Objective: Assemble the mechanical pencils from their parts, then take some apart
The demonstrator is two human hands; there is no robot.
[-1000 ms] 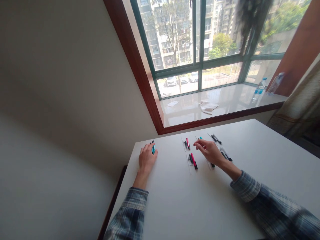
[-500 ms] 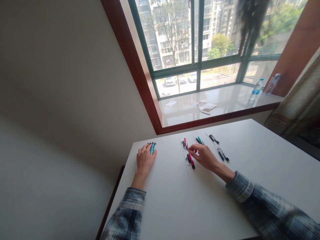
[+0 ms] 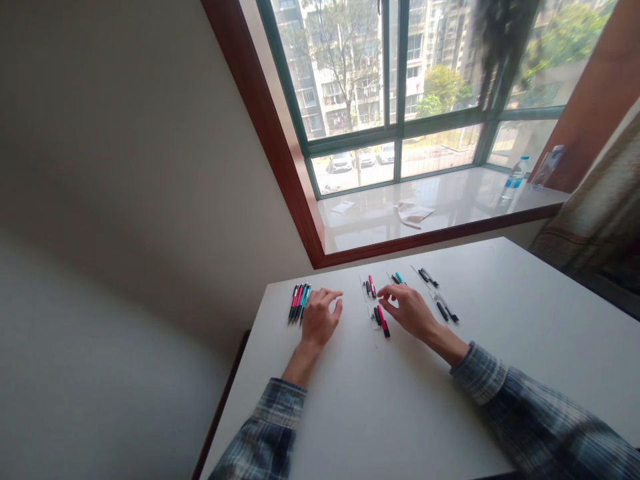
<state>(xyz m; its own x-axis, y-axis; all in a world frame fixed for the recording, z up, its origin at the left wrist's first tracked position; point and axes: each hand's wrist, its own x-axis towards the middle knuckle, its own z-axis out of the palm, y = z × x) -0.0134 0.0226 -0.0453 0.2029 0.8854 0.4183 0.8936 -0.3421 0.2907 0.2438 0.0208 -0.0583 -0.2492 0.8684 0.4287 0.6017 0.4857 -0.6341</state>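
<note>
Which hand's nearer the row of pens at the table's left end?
Left. The left hand is immediately right of the row of pens; the right hand is farther right, by the loose pink-red pen parts.

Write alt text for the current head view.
A person's left hand is open beside a row of pens on a white table; the right hand is near loose pen parts. Behind, a window ledge holds a blue-capped bottle.

Seemingly a home (curtain (image 3: 593, 193), bay window (image 3: 395, 130)).
</note>
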